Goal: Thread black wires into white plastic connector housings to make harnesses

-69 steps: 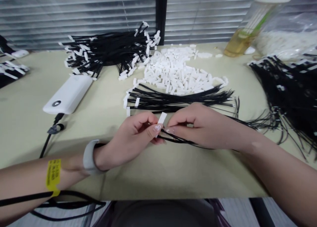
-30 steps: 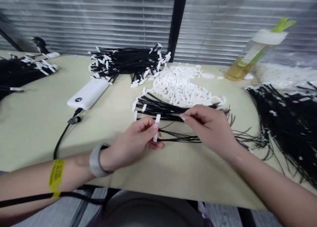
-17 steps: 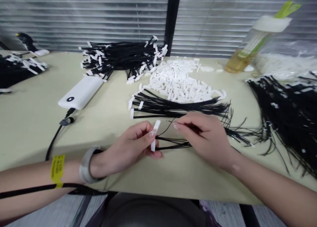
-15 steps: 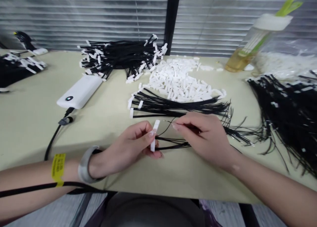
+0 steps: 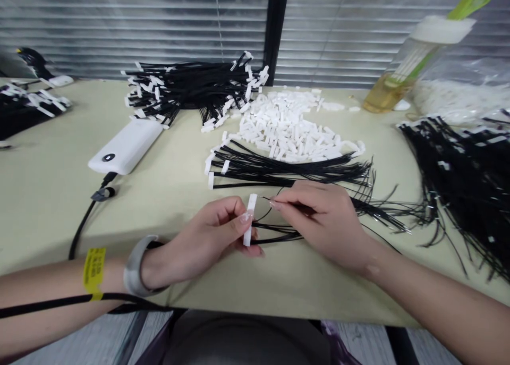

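Between thumb and fingers, my left hand (image 5: 221, 227) grips a white connector housing (image 5: 251, 219), held upright. Several black wires (image 5: 279, 232) run from its right side under my right hand (image 5: 319, 221). My right hand pinches one thin black wire (image 5: 266, 198) near its bare metal end, which points left at the upper part of the housing, close beside it. Whether the tip touches the housing is too small to tell. Just beyond both hands lies a bundle of black wires (image 5: 279, 168) with white connectors at its left end.
A heap of loose white connector housings (image 5: 287, 126) lies behind. Finished-looking black cables (image 5: 195, 86) are piled further back. A white power bank (image 5: 125, 146) with a black cable lies left. More black wires (image 5: 458, 189), a tilted bottle (image 5: 414, 62) and a plastic bag (image 5: 462, 94) are on the right.
My right hand has moved slightly left, bringing the wire's tip closer to the white connector housing. My left hand still holds the housing in nearly the same place.
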{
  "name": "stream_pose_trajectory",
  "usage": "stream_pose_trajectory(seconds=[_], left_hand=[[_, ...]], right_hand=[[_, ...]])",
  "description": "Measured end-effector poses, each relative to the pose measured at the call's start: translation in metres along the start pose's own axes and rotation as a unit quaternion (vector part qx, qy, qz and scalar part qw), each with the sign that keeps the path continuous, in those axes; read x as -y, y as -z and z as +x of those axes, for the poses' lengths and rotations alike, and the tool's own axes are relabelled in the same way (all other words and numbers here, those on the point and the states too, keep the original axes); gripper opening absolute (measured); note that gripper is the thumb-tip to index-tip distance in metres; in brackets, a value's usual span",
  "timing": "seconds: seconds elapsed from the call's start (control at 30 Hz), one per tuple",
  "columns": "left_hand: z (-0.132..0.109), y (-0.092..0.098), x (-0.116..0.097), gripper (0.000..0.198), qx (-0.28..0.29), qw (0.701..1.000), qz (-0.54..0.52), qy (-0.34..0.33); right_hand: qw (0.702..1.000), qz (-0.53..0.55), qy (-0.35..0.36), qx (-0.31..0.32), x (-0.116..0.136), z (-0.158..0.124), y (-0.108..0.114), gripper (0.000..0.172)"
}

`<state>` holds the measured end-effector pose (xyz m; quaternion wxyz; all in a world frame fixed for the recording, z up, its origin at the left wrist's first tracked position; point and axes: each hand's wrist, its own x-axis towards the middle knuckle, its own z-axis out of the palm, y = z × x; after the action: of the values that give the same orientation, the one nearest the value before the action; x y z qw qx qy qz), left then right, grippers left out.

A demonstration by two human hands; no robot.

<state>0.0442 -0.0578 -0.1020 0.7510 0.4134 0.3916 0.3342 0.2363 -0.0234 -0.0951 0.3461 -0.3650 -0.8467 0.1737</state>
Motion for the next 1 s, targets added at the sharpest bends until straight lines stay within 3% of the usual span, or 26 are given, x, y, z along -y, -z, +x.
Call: stream_pose_trajectory(seconds=[0.17,0.5,0.83,1.0], left_hand=[[0.001,-0.001,-0.002,0.017,-0.006,1.000,0.023,0.001],[-0.002,-0.009,-0.008,0.019,0.012,0.969,0.239,-0.061],[0.000,-0.012,-0.011,0.016,0.011,0.964,0.263,-0.047],[0.001,-0.009,-0.007,0.015,-0.011,0.976,0.215,-0.022]], right_hand=[[0.998,-0.033,0.045,0.015,-0.001,-0.003,0.001,0.012],[0.994,0.039,-0.073,0.070,0.010,0.001,0.001,0.028],[0.994,0.039,-0.054,0.086,0.010,0.003,-0.001,0.024],[0.997,0.043,-0.054,0.044,0.009,0.002,-0.002,0.019]])
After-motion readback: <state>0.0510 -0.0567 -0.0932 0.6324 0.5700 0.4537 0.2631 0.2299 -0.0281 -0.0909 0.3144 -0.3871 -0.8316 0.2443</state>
